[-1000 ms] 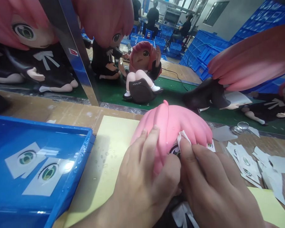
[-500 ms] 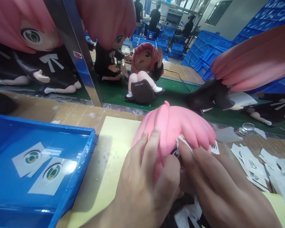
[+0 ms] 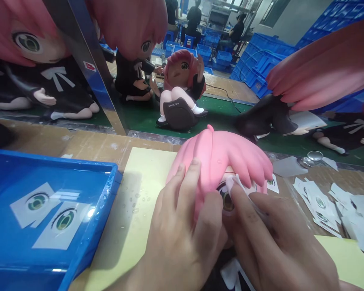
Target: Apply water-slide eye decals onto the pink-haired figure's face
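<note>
A doll-like figure with pink hair (image 3: 218, 147) is under both my hands, its face turned partly toward me. My left hand (image 3: 183, 230) is wrapped around the left side of its head, fingers on the hair. In my right hand (image 3: 276, 238) a folded white cloth (image 3: 245, 189) is pinched and pressed to the face, just beside the green-brown eye (image 3: 227, 198). My fingers cover much of the face. Below, part of a white bow (image 3: 235, 275) shows against the dark dress.
At left stands a blue tray (image 3: 113, 171) of water with eye decals (image 3: 63, 220). Yellow paper (image 3: 133, 182) lies underneath the work. More decals (image 3: 320, 202), paper scraps (image 3: 359, 222) and a metal spoon (image 3: 314, 155) lie right. Finished-looking figures (image 3: 182, 89) line the green belt (image 3: 218, 109) behind.
My right fingers and the cloth have slid slightly down across the face, baring more of the eye and forehead. My left hand keeps its hold. The whole view has shifted a little.
</note>
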A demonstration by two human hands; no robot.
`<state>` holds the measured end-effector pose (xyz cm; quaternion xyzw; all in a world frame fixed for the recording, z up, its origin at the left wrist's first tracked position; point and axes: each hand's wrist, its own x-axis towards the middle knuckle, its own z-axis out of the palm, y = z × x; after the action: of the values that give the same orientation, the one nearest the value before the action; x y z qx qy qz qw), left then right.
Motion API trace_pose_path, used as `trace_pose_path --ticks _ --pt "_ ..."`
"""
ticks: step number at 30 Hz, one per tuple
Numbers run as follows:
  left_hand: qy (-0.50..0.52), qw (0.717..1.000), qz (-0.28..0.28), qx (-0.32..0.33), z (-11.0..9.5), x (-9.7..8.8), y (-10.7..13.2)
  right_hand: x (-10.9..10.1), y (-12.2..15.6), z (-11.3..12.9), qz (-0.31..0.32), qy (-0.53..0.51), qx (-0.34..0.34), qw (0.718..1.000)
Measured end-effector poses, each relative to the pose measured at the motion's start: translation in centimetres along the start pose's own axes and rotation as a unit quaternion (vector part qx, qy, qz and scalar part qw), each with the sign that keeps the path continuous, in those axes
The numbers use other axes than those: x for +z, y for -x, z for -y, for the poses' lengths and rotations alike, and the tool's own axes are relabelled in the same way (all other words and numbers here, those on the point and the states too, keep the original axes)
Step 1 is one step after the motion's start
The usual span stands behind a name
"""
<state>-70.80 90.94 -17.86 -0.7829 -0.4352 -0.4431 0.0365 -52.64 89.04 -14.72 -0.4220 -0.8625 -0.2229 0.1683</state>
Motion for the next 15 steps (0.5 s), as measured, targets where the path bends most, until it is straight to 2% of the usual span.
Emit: trace_pose_path --ticks 7,11,15 --pt "-0.002 1.0 0.002 -0.013 -0.6 0.2 0.0 0.3 -1.0 1.0 0.062 0.137 -0.01 0.989" --pt "0.013 1.0 0.012 -0.018 -0.9 0.3 0.0 -0.4 -1.7 1.9 0.057 0.176 0.058 0.981" --pt "0.01 1.0 0.004 -0.025 -1.2 0.7 0.0 -1.5 -2.1 2.3 0.086 0.166 0.068 0.98"
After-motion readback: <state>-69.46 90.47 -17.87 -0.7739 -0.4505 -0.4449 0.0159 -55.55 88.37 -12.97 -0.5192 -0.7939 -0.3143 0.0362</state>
